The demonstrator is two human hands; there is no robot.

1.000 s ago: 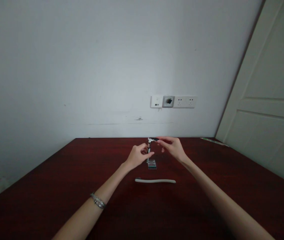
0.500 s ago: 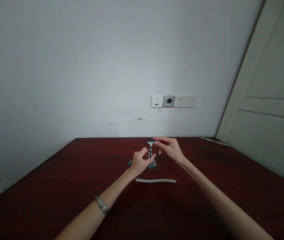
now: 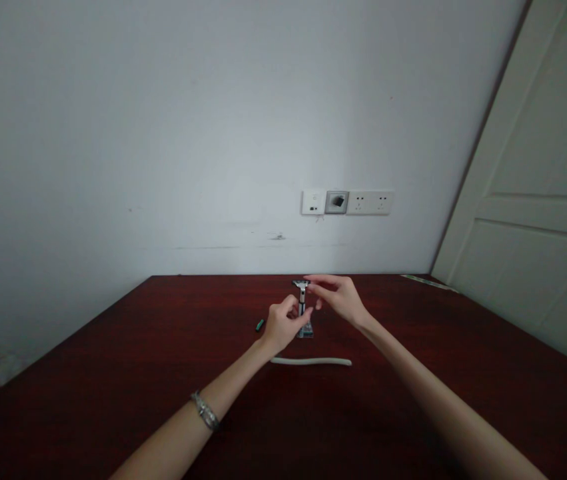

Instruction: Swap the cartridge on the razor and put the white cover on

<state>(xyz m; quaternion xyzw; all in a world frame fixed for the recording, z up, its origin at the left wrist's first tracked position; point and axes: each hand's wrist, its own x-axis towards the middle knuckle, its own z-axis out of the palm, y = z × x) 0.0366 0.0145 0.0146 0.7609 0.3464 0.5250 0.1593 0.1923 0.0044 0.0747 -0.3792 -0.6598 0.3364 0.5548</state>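
Observation:
A silver razor with a dark head (image 3: 302, 285) stands upright between my hands. My left hand (image 3: 283, 325) is closed round its handle, thumb to the right. My right hand (image 3: 338, 295) pinches the right end of the razor's head between thumb and fingertips. Behind my left thumb a small clear case (image 3: 307, 331) shows in part on the table. To the left of my left hand lies a small green and black piece (image 3: 260, 325). A pale, slightly bent strip (image 3: 310, 362) lies nearer me, its left end touching the outline of my left wrist.
The dark red wooden table (image 3: 113, 373) runs back to a white wall (image 3: 188, 133) with a row of sockets (image 3: 369, 203). On the right stands a white panelled door (image 3: 538, 220). A thin flat strip (image 3: 430, 283) lies at the table's far right edge.
My left hand and the razor's handle have shifted slightly to the right. More of the green and black piece shows now. My right hand stays almost in place at the razor's head.

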